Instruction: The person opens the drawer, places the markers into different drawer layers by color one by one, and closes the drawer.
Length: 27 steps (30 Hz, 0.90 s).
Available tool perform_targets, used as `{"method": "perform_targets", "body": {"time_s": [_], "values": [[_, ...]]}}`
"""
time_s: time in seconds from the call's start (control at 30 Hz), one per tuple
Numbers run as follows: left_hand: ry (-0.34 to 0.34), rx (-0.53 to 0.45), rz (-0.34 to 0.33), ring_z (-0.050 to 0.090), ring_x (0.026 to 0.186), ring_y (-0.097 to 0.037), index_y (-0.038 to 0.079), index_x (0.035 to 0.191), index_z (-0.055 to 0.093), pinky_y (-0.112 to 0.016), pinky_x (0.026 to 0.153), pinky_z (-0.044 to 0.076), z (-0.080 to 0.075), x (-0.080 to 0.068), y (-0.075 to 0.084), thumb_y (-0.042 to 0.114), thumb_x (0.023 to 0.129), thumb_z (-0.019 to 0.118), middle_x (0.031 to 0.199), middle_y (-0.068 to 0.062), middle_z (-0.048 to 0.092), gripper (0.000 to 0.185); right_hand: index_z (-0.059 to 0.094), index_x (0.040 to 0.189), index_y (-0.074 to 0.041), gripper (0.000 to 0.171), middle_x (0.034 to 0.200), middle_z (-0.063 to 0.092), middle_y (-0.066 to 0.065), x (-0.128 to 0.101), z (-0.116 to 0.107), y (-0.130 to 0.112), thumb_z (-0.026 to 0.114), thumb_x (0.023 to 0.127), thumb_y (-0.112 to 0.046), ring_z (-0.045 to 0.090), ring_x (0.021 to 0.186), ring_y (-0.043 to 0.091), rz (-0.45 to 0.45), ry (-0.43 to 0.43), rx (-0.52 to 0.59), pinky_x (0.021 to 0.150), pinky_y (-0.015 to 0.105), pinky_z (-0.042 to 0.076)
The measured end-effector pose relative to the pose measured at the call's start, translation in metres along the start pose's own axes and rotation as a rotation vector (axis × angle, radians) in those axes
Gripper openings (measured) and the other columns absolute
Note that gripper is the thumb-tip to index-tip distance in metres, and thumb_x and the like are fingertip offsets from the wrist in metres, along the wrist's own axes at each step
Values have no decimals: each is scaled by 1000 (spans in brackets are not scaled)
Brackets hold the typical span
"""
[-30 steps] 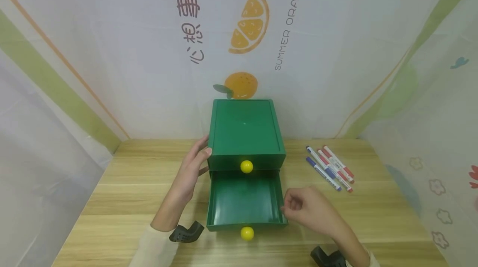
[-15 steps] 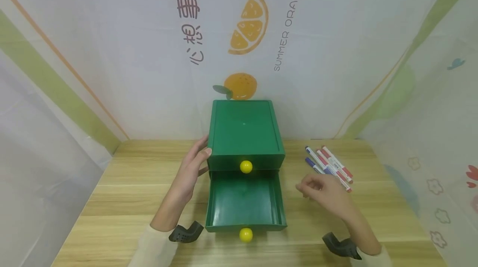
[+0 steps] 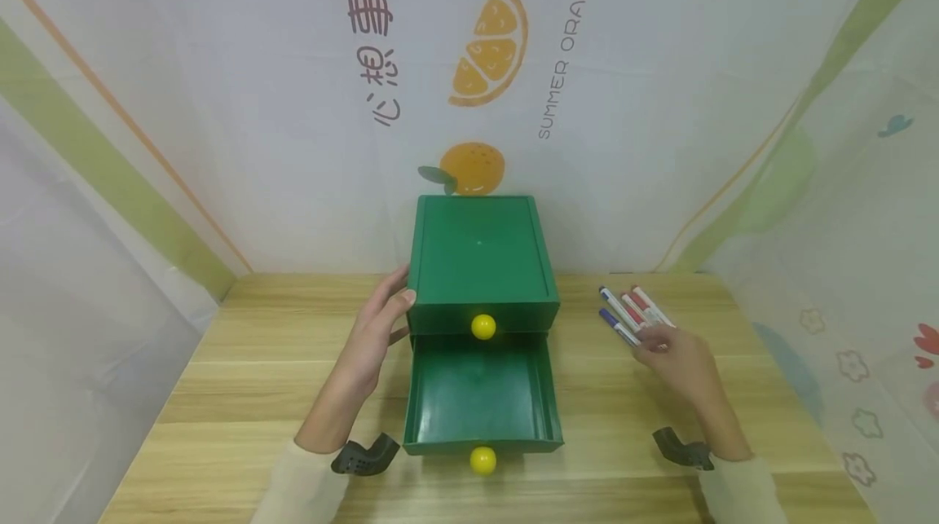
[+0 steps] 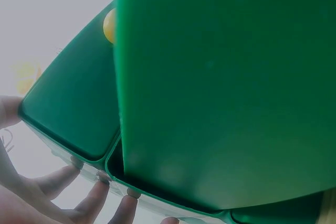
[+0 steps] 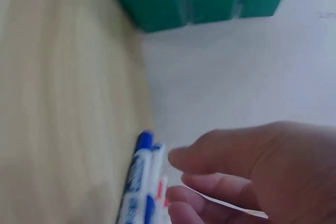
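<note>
A green two-tier drawer cabinet (image 3: 480,251) stands at mid-table, its lower drawer (image 3: 480,394) pulled out and bare inside, with a yellow knob (image 3: 483,460) in front. Along the cabinet's left side rests my left hand (image 3: 374,336), thumb near the front corner; in the left wrist view its fingertips (image 4: 94,190) touch the side wall. My right hand (image 3: 678,361) is over the near end of several whiteboard markers with blue and red caps, partly covering them. The right wrist view has a blue-capped marker (image 5: 137,182) just beside the thumb and loosely bent fingers, which hold nothing.
The wooden table (image 3: 257,394) ends against a white cloth backdrop (image 3: 293,141) printed with oranges and lettering. Each forearm wears a black wrist mount, such as the left mount (image 3: 365,455). The upper drawer (image 3: 440,319) of the cabinet is closed.
My right hand has moved from beside the open drawer's right wall, rightward and away from me, to the markers. My left hand has stayed against the cabinet.
</note>
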State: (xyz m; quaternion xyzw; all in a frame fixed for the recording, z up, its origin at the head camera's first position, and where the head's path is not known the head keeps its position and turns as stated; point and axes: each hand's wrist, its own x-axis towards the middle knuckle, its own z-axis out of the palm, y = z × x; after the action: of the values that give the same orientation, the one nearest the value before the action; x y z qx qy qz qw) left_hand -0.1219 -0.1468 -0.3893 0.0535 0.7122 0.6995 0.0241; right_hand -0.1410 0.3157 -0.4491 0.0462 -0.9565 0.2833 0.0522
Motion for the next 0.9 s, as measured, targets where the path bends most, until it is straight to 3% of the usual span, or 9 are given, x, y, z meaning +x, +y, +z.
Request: {"method": "perform_targets", "body": {"time_s": [0.13, 0.4, 0.9], "values": [[-1, -6, 2, 29, 159, -41, 10, 173, 33, -77, 121, 32, 0, 0, 0, 33, 115, 49, 174, -15, 32, 64, 77, 117, 9, 33, 113, 76, 32, -2, 3, 9, 83, 92, -10, 74, 96, 49, 17, 8, -90, 76, 61, 60], [-7, -8, 11, 29, 159, -40, 11, 172, 33, -77, 120, 32, -1, 0, -2, 33, 115, 49, 174, -14, 32, 63, 76, 117, 10, 33, 106, 75, 35, -7, 8, 21, 81, 90, -9, 67, 66, 30, 57, -14, -136, 51, 42, 57], [-1, -9, 9, 31, 158, -41, 11, 172, 34, -78, 120, 32, 0, 1, -2, 33, 115, 49, 174, -14, 32, 63, 79, 113, 8, 36, 98, 78, 25, -3, 19, 29, 82, 88, -18, 66, 70, 31, 110, -39, -116, 53, 41, 54]]}}
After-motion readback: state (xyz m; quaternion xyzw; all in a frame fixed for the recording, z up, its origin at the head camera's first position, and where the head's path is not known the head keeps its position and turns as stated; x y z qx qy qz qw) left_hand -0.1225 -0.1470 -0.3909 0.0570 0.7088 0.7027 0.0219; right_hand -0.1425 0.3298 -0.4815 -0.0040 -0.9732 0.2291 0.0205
